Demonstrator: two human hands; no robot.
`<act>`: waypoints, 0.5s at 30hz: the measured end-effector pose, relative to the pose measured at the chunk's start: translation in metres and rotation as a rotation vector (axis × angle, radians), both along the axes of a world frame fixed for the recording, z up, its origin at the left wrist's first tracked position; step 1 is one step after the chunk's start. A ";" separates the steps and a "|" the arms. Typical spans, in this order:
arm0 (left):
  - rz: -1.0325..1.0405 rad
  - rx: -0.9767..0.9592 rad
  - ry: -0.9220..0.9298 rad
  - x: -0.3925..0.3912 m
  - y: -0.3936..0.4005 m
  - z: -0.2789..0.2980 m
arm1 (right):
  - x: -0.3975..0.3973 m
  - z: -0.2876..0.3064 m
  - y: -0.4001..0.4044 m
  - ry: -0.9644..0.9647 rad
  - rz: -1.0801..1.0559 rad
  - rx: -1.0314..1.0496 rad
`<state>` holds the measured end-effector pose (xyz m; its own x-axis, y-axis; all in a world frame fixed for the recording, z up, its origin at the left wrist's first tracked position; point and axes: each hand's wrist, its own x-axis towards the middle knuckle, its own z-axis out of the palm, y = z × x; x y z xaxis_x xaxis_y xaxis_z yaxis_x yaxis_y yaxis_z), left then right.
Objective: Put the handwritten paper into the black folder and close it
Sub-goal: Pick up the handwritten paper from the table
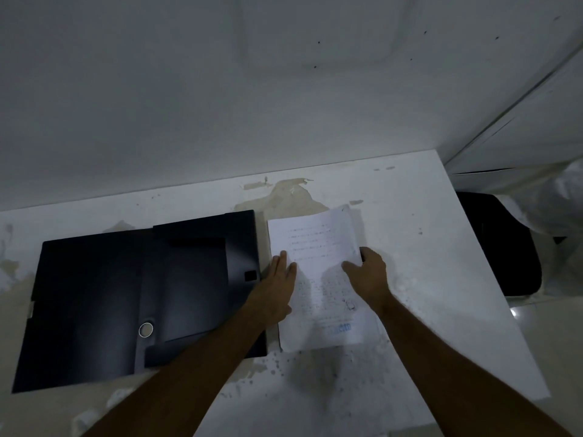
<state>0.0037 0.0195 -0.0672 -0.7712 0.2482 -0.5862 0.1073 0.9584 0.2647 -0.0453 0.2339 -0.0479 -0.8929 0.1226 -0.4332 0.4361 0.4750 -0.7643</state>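
Handwritten paper (318,272) lies on the white table (426,247), just to the right of the black folder (132,294), w/ its left edge near the folder's right edge. It looks like more than one sheet, approx. a thin stack, and the far end is lifted a little from the table. The writing is in faint lines; it is too blurred to read. A small blue mark is near the bottom of the page.

The folder is open and lies flat, w/ the inside up. A round silver button (145,329) is on the middle part, and a small square clasp (250,275) is near the right edge.

The left hand (277,285) rests flat on the left edge of the paper, fingers stretched and together, pressing on the sheet; the wrist is over the corner of the folder. It grips nothing, only lays on top. The right hand (369,272) holds the right edge of the paper: the thumb is on top of the page and the other fingers are curled around the edge, so it pinches the sheet.

The table surface is worn, w/ brown patches where the coating is peeled, esp. behind the paper and at the left side. A dark object (501,244) stands on the floor at the right of the table; what it is cannot be told.
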 end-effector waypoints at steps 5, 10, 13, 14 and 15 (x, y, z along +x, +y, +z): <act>0.004 0.004 -0.006 0.001 0.001 0.002 | 0.006 0.002 -0.002 0.009 0.180 -0.008; 0.036 0.048 -0.023 0.002 0.000 0.009 | 0.014 0.018 -0.010 0.100 0.220 0.002; 0.158 0.243 -0.029 0.005 -0.003 0.018 | 0.012 0.037 -0.009 0.125 0.211 -0.003; 0.231 0.350 -0.015 0.007 -0.005 0.021 | 0.010 0.044 -0.008 0.132 0.199 -0.009; 0.307 0.449 0.020 0.009 -0.007 0.027 | 0.008 0.052 -0.007 0.138 0.177 -0.022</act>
